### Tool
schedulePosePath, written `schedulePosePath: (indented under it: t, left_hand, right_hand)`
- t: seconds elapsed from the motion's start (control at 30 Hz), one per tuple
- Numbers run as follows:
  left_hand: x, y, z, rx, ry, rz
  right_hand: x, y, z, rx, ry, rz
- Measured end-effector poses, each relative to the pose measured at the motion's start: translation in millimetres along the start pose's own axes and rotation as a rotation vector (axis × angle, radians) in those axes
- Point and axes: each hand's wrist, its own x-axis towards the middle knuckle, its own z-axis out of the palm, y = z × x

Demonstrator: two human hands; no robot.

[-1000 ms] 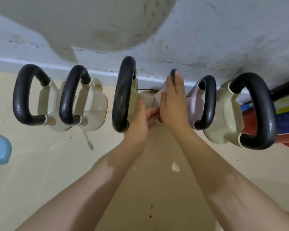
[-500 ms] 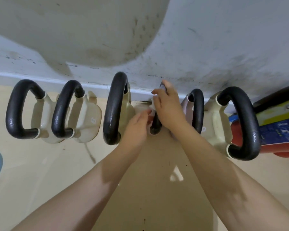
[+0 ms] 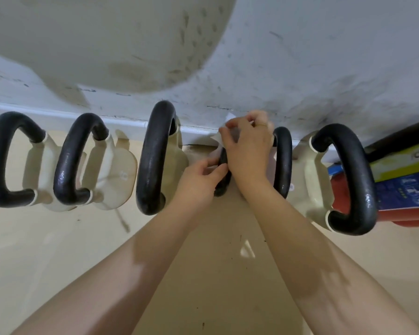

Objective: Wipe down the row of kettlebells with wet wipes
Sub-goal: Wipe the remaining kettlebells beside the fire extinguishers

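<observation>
Several cream kettlebells with black handles stand in a row on the floor along the wall. The fourth kettlebell's handle (image 3: 221,182) is mostly hidden under my hands. My right hand (image 3: 248,151) presses a white wet wipe (image 3: 218,139) around the upper part of that handle. My left hand (image 3: 198,180) pinches the handle's lower part beside the third kettlebell (image 3: 155,160). A pinkish kettlebell (image 3: 283,163) stands just right of my right hand, and a large one (image 3: 348,180) beyond it.
Two more kettlebells (image 3: 7,160) (image 3: 75,160) stand at the left. A red and blue package (image 3: 402,187) lies at the right against the wall. The scuffed white wall (image 3: 300,56) runs close behind the row. Beige floor (image 3: 58,250) lies in front.
My right hand has shifted up along the fourth handle with the wipe. The left hand has closed onto the handle's lower part. The view has tilted slightly.
</observation>
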Motion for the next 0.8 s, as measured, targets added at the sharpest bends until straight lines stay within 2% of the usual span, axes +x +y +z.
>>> schedulePosePath:
  t: [0.07, 0.23, 0.4, 0.47, 0.57, 0.6, 0.7, 0.8]
  left_hand:
    - [1, 1, -2, -0.002, -0.006, -0.017]
    - [4, 5, -3, -0.097, -0.036, -0.048]
    - [6, 5, -1, -0.131, -0.042, -0.074]
    - [4, 6, -1, -0.143, -0.024, -0.082]
    - [1, 5, -1, -0.135, -0.019, -0.111]
    - [-1, 4, -2, -0.142, -0.012, -0.128]
    - [-9, -2, -7, -0.268, 0.061, -0.183]
    - [-20, -1, -8, -0.346, 0.065, -0.175]
  right_hand:
    - [9, 0, 2, 0.110, -0.071, 0.028]
    - [3, 10, -5, 0.168, -0.119, -0.029]
    - [23, 12, -8, 0.207, -0.195, 0.133]
    - [19, 7, -8, 0.124, -0.220, -0.001]
    - [-2, 9, -7, -0.049, -0.311, -0.393]
    - [-2, 10, -9, -0.080, -0.349, -0.452]
    - [2, 9, -18, -0.115, -0.390, -0.463]
    - [-24, 16, -16, -0.355, -0.403, -0.732]
